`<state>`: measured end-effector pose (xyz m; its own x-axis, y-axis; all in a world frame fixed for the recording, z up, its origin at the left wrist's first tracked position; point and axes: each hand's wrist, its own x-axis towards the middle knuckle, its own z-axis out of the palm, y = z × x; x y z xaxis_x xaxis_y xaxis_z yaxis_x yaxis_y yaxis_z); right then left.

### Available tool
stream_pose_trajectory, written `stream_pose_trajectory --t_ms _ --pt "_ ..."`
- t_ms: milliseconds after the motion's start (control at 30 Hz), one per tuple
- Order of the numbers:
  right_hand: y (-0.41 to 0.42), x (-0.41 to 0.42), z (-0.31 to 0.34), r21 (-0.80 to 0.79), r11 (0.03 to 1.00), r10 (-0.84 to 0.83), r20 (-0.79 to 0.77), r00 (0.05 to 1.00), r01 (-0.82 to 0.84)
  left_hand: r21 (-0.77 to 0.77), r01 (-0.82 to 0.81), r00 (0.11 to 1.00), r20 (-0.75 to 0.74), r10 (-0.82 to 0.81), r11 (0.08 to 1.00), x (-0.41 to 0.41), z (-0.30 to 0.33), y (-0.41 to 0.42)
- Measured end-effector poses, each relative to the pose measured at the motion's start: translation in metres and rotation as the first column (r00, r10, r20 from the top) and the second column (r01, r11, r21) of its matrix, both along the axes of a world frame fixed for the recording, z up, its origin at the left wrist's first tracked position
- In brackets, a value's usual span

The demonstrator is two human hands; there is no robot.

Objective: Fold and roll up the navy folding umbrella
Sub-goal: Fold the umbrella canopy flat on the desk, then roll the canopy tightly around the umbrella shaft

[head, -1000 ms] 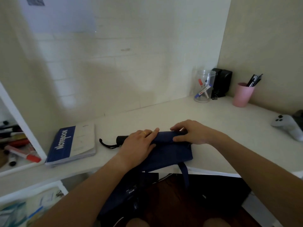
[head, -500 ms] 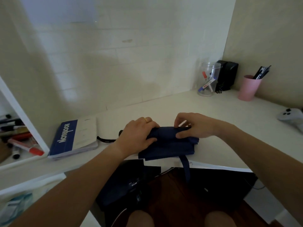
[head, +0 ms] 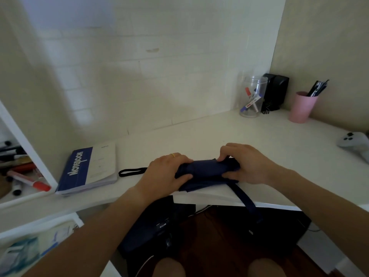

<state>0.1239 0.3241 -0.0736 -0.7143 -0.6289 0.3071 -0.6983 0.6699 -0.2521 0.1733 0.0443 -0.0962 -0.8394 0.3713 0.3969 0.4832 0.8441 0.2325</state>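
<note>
White desk (head: 199, 136) and pale tiled wall filled the scene. The navy folding umbrella (head: 205, 169) lay near the desk's front edge, clamped between 2 hands: the left hand (head: 165, 172) was closed around its handle end, the right hand (head: 243, 162) pinched the rolled fabric. Its black wrist loop (head: 130, 172) was seen just left of the left hand, with a blue notebook (head: 87, 168) beyond. A navy strap (head: 244, 196) hung below the right hand.
</note>
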Motion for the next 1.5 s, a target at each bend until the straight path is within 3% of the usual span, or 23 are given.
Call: stream_pose_trajectory --t_ms 100,167,333,433,567,667,767,933,1067,1233,1333,1500 --pt "0.003 0.002 0.01 -0.109 0.994 0.011 0.272 0.962 0.02 -0.019 -0.019 0.997 -0.07 0.017 1.0 0.004 -0.004 0.005" --pt "0.006 0.003 0.011 -0.091 0.996 -0.003 0.264 0.965 0.028 -0.013 -0.002 0.998 -0.065 0.001 1.0 0.005 -0.001 0.009" --pt "0.002 0.027 -0.005 -0.117 0.991 -0.05 0.077 0.996 0.059 0.07 0.026 0.985 0.171 -0.037 0.997 0.005 0.008 0.012" --pt "0.003 0.07 -0.032 -0.104 0.967 -0.248 -0.193 0.949 0.231 0.035 0.0 0.991 0.132 -0.005 0.999 0.011 0.006 0.014" --pt "0.005 0.118 -0.075 -0.113 0.904 -0.424 -0.376 0.824 0.413 0.063 -0.021 0.997 0.073 0.017 0.998 0.014 0.0 0.016" --pt "0.005 0.124 -0.084 -0.149 0.906 -0.421 -0.413 0.807 0.397 0.086 -0.02 0.999 0.048 0.016 0.996 0.014 -0.003 0.021" --pt "-0.004 0.127 -0.075 -0.098 0.963 -0.269 -0.417 0.868 0.251 0.088 -0.01 1.0 -0.019 0.012 0.996 0.013 -0.004 0.032" --pt "-0.016 0.123 -0.064 -0.066 0.992 -0.121 -0.353 0.928 0.104 0.014 0.036 0.983 -0.179 -0.033 0.999 0.011 -0.008 0.048" --pt "-0.012 0.117 -0.036 -0.211 0.975 -0.133 -0.33 0.935 0.065 -0.046 0.1 0.96 -0.257 -0.108 0.994 0.017 -0.014 0.049" --pt "-0.007 0.107 -0.018 -0.458 0.851 -0.32 -0.068 0.945 0.256 -0.024 0.157 0.955 -0.252 -0.158 0.987 0.027 -0.013 0.047" --pt "-0.004 0.106 -0.02 -0.581 0.743 -0.325 0.122 0.938 0.333 0.057 0.142 0.961 -0.247 -0.124 0.988 0.029 -0.014 0.05" --pt "0.003 0.101 -0.014 -0.62 0.68 -0.304 0.247 0.92 0.391 0.179 0.136 0.97 -0.224 -0.094 0.974 0.032 -0.015 0.056"
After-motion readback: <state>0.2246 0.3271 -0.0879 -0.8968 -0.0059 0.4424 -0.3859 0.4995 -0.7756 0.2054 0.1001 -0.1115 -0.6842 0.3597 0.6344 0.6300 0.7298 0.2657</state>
